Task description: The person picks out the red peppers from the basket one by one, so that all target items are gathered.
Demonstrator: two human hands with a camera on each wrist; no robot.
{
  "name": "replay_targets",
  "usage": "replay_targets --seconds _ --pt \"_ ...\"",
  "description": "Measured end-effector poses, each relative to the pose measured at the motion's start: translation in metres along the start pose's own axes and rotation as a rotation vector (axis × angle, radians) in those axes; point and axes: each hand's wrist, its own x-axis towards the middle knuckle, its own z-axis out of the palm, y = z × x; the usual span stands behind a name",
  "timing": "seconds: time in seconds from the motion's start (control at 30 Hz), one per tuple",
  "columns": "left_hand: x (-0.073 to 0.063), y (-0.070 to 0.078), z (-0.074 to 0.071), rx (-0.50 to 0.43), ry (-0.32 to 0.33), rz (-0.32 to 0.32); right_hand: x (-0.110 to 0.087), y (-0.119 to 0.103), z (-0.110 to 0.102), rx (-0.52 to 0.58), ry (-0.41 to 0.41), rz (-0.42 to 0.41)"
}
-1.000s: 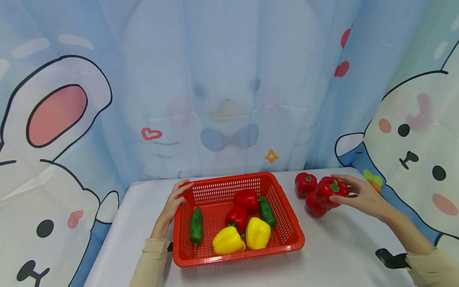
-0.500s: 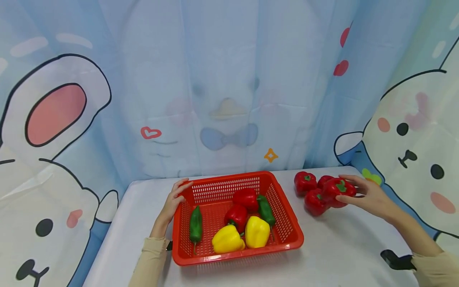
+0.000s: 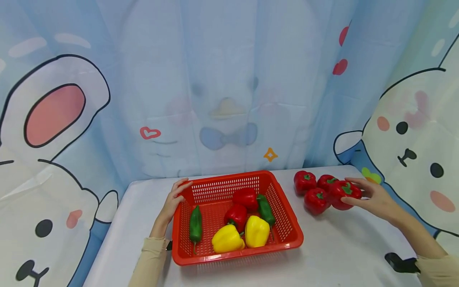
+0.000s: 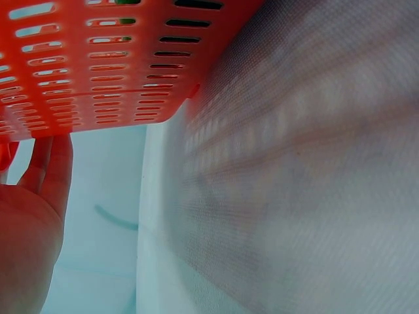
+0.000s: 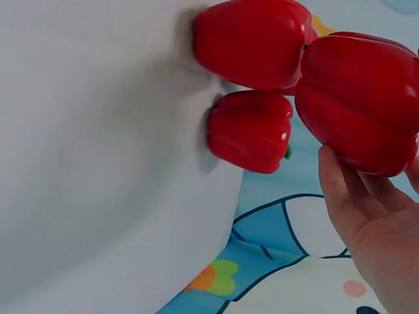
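Note:
My left hand (image 3: 175, 201) grips the rim of a red plastic basket (image 3: 181, 257) at its back left corner; in the left wrist view some fingers (image 4: 57, 163) lie against the outside of the perforated wall. Inside lie two red bell peppers, two yellow bell peppers (image 3: 257, 232) and two green chili peppers (image 3: 195, 225). On the right, my right hand (image 3: 376, 199) holds a red bell pepper (image 3: 345, 194) between thumb and fingers. The right wrist view shows this held pepper (image 5: 363, 101) off the tabletop. Beside it three more red bell peppers (image 3: 316, 201) stand close together.
A white table (image 3: 333, 247) carries the basket and the loose peppers. Behind it hangs a light blue curtain (image 3: 229, 79) printed with cartoon animals, close to the table's far edge.
My right hand has moved right with the red bell pepper, away from the group, and a pepper behind it has come into view. The left hand keeps its place on the basket.

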Motion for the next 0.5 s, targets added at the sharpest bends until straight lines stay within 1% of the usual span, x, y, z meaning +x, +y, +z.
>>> replay_targets --seconds 0.1,0.2,0.23,0.33,0.47,0.5 --pt "0.003 -0.013 -0.001 0.011 0.01 -0.006 0.0 0.004 0.001 -0.003 -0.017 0.038" --pt "0.003 -0.015 -0.001 0.022 0.014 -0.005 -0.001 0.008 0.003 -0.009 -0.036 0.072" --pt "0.002 -0.014 -0.001 0.019 0.014 -0.004 -0.002 0.009 0.004 -0.007 -0.04 0.079" --pt "-0.001 -0.002 0.0 0.002 0.0 0.004 -0.004 0.015 0.006 -0.015 -0.048 0.103" --pt "-0.006 0.017 0.001 0.015 -0.02 0.009 -0.005 0.023 0.007 -0.019 -0.058 0.127" --pt "-0.006 0.018 0.002 0.021 -0.02 0.007 -0.005 0.024 0.008 -0.019 -0.06 0.129"
